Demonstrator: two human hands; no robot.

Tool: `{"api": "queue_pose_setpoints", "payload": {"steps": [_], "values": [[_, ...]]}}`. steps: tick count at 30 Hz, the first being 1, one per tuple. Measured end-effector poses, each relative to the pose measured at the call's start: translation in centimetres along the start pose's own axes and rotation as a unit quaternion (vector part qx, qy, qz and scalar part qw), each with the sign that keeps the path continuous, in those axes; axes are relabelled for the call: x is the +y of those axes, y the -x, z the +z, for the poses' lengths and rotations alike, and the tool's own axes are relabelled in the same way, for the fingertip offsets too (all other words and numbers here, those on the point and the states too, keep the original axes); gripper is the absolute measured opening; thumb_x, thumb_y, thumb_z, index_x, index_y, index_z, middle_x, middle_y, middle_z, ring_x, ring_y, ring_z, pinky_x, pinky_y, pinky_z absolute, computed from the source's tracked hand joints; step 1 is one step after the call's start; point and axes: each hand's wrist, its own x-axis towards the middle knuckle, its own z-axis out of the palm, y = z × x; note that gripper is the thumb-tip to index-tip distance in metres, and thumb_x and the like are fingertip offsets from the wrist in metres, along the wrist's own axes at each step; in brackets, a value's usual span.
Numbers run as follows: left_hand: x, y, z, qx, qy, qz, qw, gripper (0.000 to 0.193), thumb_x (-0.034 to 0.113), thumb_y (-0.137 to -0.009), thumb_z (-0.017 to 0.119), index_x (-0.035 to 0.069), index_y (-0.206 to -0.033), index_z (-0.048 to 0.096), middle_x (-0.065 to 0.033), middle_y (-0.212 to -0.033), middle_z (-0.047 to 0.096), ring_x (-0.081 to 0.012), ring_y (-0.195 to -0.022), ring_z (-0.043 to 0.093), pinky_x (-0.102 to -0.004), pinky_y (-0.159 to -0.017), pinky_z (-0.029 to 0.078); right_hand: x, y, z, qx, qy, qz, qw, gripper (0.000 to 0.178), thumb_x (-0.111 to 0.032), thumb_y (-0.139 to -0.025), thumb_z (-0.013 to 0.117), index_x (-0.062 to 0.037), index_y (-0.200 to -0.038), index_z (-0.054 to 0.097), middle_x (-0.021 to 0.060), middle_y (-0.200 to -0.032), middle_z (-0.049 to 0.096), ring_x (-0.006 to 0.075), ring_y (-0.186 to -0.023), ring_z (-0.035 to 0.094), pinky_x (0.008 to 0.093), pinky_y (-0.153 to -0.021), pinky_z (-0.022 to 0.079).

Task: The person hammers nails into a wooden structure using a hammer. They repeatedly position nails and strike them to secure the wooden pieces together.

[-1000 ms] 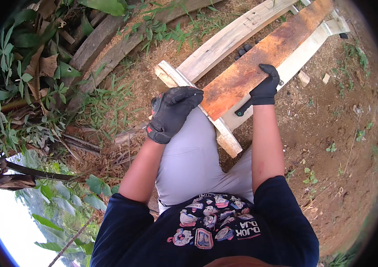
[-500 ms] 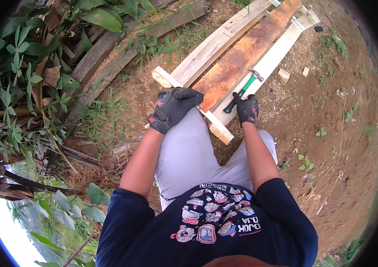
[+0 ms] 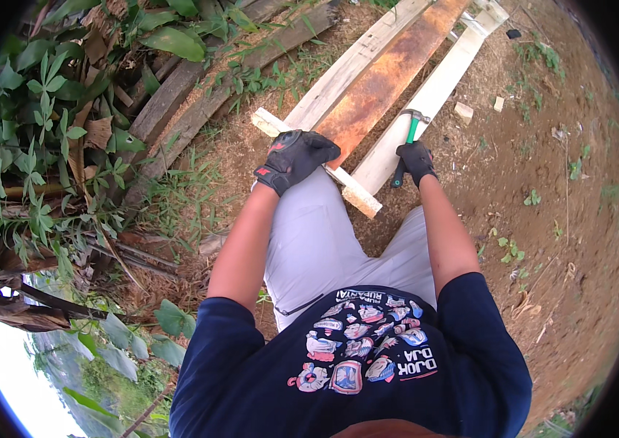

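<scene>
My left hand (image 3: 296, 159), in a dark glove, is closed over the near left corner of a long rusty brown strip (image 3: 378, 91). Whether the strip is metal or stained board I cannot tell. It lies lengthwise between two pale planks, the left plank (image 3: 357, 62) and the right plank (image 3: 426, 109). A short wooden crosspiece (image 3: 362, 200) joins their near ends, partly hidden under my left hand. My gloved right hand (image 3: 416, 162) is wrapped round the handle of a claw hammer (image 3: 412, 130) with a green and black grip, its head pointing away over the right plank.
Weathered beams (image 3: 233, 80) lie at the upper left beside dense leafy plants (image 3: 47, 146). Wood offcuts (image 3: 463, 112) and sawdust are scattered on the brown soil (image 3: 528, 255) to the right. My knees, in light grey trousers, are close to the crosspiece.
My right hand has closed round the hammer's handle and moved slightly right with it. The rusty strip has shifted left, leaving a wider gap beside the right plank.
</scene>
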Motion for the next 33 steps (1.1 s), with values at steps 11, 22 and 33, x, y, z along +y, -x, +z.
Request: {"api": "queue_pose_setpoints", "payload": {"steps": [11,22,33], "values": [[-1.1,-0.1,1.5,-0.003,0.070,-0.009,0.998,0.031,0.034,-0.096,0.074,0.014,-0.117,0.083,-0.0074,-0.111,0.081,-0.0207,-0.102,0.076,-0.0355,-0.095,0.057,3.2,13.3,-3.2,-0.073,-0.300,-0.029,0.951,0.027,-0.004,-0.093,0.068,-0.0022,-0.118,0.058,0.0074,-0.085,0.066,0.0157,-0.062,0.063,0.0321,-0.057,0.054],[-2.1,-0.8,2.2,-0.006,0.015,0.028,0.999,0.033,0.045,-0.098,0.068,0.022,-0.116,0.084,-0.0053,-0.114,0.081,-0.0254,-0.107,0.076,-0.0374,-0.095,0.057,1.1,22.7,-3.9,-0.038,-0.240,-0.041,0.969,0.026,-0.003,-0.095,0.067,0.0023,-0.120,0.061,0.0064,-0.086,0.065,0.0140,-0.060,0.063,0.0299,-0.055,0.051],[-0.8,-0.3,1.7,-0.009,-0.022,0.021,1.000,0.034,0.038,-0.099,0.067,0.017,-0.121,0.082,-0.0074,-0.117,0.080,-0.0230,-0.106,0.076,-0.0360,-0.097,0.056,-1.1,24.2,-2.1,-0.057,-0.254,-0.061,0.964,0.028,-0.005,-0.094,0.069,0.0015,-0.121,0.062,0.0043,-0.080,0.064,0.0125,-0.060,0.062,0.0298,-0.056,0.051]]}}
